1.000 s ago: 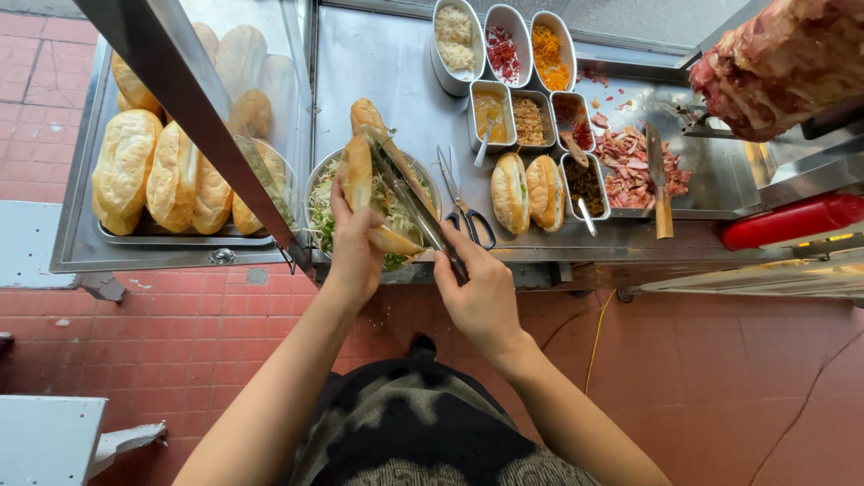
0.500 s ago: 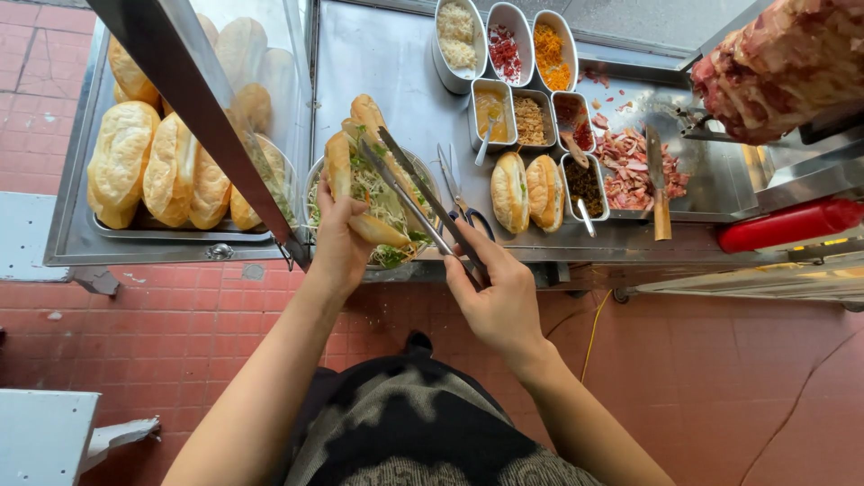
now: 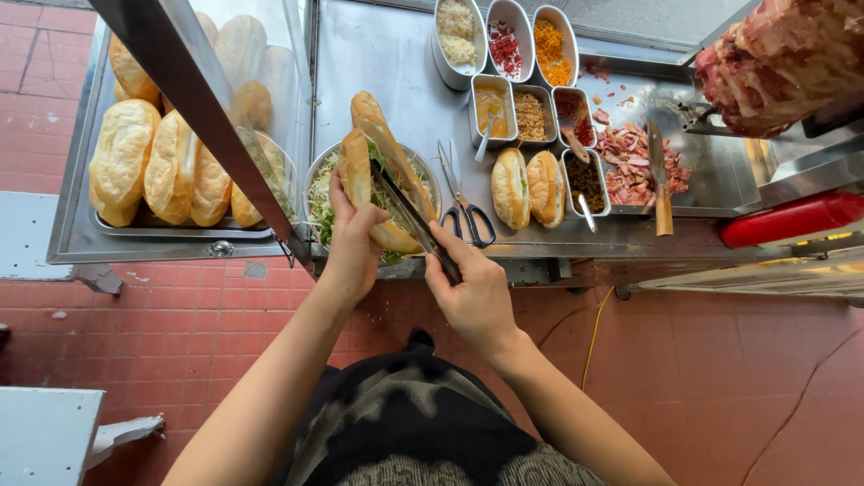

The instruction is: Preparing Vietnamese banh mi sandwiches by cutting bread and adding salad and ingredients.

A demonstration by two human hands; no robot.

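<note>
A split bread roll (image 3: 358,171) was gripped by the left hand (image 3: 353,236) and held over a metal bowl (image 3: 317,180) of shredded salad on the steel tabletop (image 3: 387,63). Metal tongs (image 3: 407,209) were clasped by the right hand (image 3: 475,292), with their tips inside the roll (some greens were visible there). Scissors (image 3: 464,209) lay just beside the bowl, and two more rolls (image 3: 527,186) were near them.

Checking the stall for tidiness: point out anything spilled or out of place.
Chopped meat bits lie scattered loose on the steel counter beside the tubs, outside the main meat pile. Otherwise tidy: left hand holds the split roll, right hand the tongs.
</note>
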